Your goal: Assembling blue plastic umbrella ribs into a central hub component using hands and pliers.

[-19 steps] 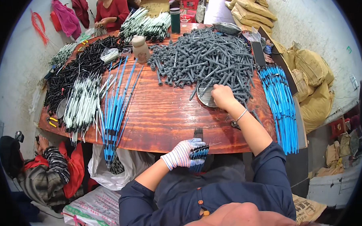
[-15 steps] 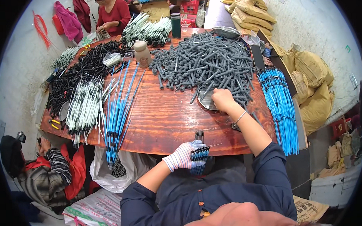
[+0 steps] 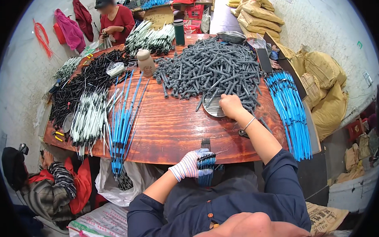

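Note:
In its striped glove, my left hand (image 3: 192, 164) is closed around a bundle of thin blue rods with black ends (image 3: 205, 144), at the table's near edge. One thin dark strand sticks out sideways from the bundle. My right hand (image 3: 231, 105) is bare, with a bracelet at the wrist, and reaches over a round metal dish (image 3: 212, 108). Its fingers are curled together at the dish's rim; whatever they pinch is hidden. Just beyond the dish rises a large heap of grey ribbed plastic pieces (image 3: 212, 63).
Blue rods (image 3: 287, 111) lie along the right edge; another blue bundle (image 3: 122, 129) and white rods (image 3: 88, 115) lie left. Black pieces (image 3: 88, 76), a beige jar (image 3: 146, 62) and a green bottle (image 3: 179, 32) stand farther back. Co-workers (image 3: 116, 23) sit far left and near left.
The view has shifted slightly. My right hand stays at the dish and my left hand keeps its hold on the rods. The near-left person's head has lowered a little.

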Available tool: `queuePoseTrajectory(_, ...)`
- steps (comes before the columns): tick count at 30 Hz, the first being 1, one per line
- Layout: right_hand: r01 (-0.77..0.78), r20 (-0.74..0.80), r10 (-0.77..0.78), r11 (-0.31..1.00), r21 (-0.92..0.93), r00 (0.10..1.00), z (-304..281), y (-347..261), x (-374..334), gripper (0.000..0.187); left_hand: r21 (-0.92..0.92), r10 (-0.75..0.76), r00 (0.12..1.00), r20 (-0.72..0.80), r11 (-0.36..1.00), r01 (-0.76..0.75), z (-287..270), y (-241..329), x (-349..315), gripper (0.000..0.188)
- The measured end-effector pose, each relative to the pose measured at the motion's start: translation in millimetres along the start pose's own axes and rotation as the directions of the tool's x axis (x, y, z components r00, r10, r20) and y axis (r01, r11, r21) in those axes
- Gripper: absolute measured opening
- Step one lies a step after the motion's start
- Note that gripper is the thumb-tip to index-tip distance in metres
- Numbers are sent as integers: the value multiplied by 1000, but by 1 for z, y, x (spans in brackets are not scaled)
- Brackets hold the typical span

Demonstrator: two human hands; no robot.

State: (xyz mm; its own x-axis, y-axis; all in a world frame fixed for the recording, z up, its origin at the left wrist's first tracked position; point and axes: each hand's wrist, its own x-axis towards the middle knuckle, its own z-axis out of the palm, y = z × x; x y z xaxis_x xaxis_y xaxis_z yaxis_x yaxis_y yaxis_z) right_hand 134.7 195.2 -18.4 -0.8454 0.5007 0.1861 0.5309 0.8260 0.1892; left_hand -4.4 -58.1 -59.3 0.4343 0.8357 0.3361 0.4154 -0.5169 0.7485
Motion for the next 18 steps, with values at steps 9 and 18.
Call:
queuePoseTrajectory(9, -110, -56, 133, 945, 309, 989, -17, -10, -5, 8, -64, -74, 997, 38, 995, 76, 0, -2, -1, 40)
queuePoseTrajectory(18, -102, -44, 139, 872, 479, 989, -21, -10, -45, 16, -6, -58, 998, 7, 998, 58, -5, 1, 2, 41)
